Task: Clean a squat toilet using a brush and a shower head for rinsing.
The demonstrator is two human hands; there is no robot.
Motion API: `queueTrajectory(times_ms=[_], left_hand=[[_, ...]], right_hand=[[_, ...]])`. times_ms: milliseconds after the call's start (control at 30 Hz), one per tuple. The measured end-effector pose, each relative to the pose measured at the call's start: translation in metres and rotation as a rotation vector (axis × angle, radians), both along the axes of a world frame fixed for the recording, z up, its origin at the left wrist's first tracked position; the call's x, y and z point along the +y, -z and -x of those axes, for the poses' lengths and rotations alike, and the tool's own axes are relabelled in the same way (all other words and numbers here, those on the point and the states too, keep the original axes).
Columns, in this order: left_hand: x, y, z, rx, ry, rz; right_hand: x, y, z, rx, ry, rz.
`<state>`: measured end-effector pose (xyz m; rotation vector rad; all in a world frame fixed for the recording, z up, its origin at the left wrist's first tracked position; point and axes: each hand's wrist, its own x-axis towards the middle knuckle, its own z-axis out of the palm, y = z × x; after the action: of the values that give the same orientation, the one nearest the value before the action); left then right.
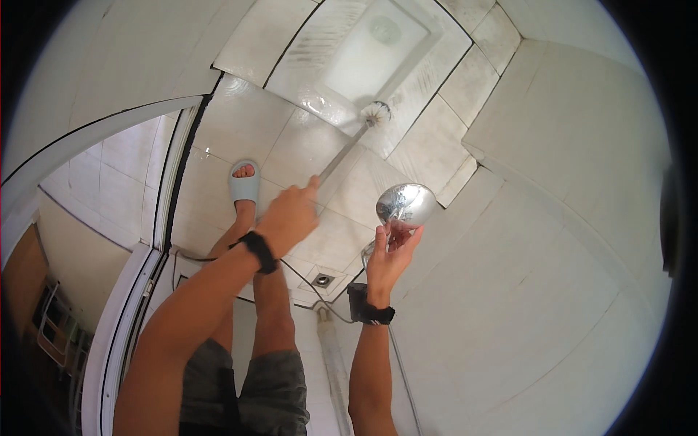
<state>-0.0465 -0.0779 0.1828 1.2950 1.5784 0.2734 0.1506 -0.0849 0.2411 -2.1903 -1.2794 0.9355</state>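
Observation:
My left hand is closed round the handle of a toilet brush. The white bristle head of the brush rests at the near end of a white squat toilet set in the floor. In my right hand is a shiny silver bowl-shaped thing, gripped from below with my fingers and thumb. A silver loop shows beside that hand; whether it belongs to the bowl-shaped thing I cannot tell. Black bands circle both my wrists.
Wet, stained tiles surround the toilet. A floor drain lies near my legs, with a thin dark cable crossing close by. At left is a door frame; a pale wall stands at right. A grey slipper is on my foot.

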Motion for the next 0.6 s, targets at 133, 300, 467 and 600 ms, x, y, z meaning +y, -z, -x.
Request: queueTrajectory(times_ms=[133,300,467,600], left_hand=[[0.035,0.007,-0.029,0.004,-0.048,0.216],[-0.008,0.005,-0.034,-0.014,-0.055,0.286],[0.015,0.02,-0.052,0.043,-0.011,0.251],[0.022,0.023,-0.055,0.055,-0.126,0.259]], right_hand=[[0.0,-0.004,-0.002,0.016,0.054,0.019],[-0.007,-0.006,-0.011,-0.025,0.078,-0.031],[-0.011,0.01,-0.002,0.047,0.087,-0.086],[-0.005,0.001,0.005,0.035,0.079,0.0]])
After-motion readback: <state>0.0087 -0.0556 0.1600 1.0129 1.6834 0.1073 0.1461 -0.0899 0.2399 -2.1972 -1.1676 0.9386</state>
